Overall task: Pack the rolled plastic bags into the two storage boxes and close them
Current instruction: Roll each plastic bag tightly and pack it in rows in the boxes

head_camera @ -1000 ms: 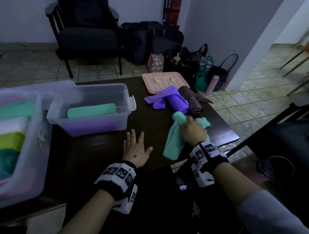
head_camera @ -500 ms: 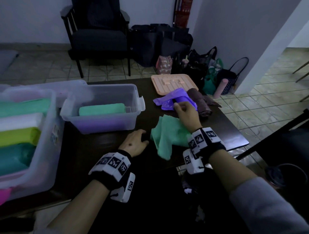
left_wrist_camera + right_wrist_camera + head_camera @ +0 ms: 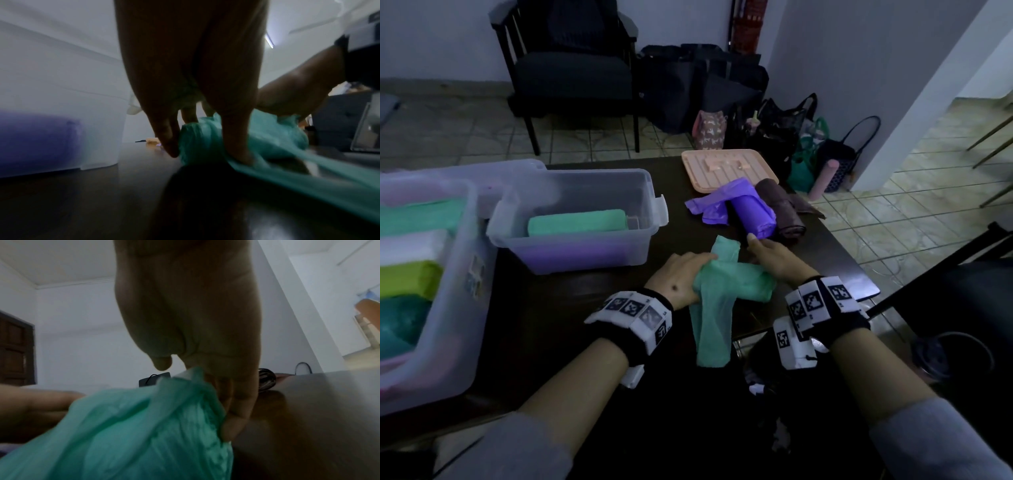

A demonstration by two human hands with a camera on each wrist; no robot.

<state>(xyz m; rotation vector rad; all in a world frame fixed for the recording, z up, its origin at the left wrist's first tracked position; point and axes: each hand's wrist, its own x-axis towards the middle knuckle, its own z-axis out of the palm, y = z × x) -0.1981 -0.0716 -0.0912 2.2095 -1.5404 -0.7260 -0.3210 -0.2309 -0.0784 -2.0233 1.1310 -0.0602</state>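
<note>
- Thin green plastic forms the bag (image 3: pixel 726 284) now being worked on the near edge of the dark table (image 3: pixel 571 308); one loose end hangs over that edge.
- Left hand (image 3: pixel 683 279) clasps the bag's left end, fingers curled round the bunched film (image 3: pixel 197 139).
- Right hand (image 3: pixel 779 258) grips the right end, fingers wrapped over the folds (image 3: pixel 164 410).
- Handling judgement: light, limp and slippery; it holds no shape and springs open if released. Take hold at both ends of the roll and keep it compressed.
- Destination: the small clear box (image 3: pixel 582 219), far left of the hands, holding one green roll (image 3: pixel 577 222).
- Awaiting: purple roll (image 3: pixel 751 216) and brown roll (image 3: pixel 784 212), far right.
</note>
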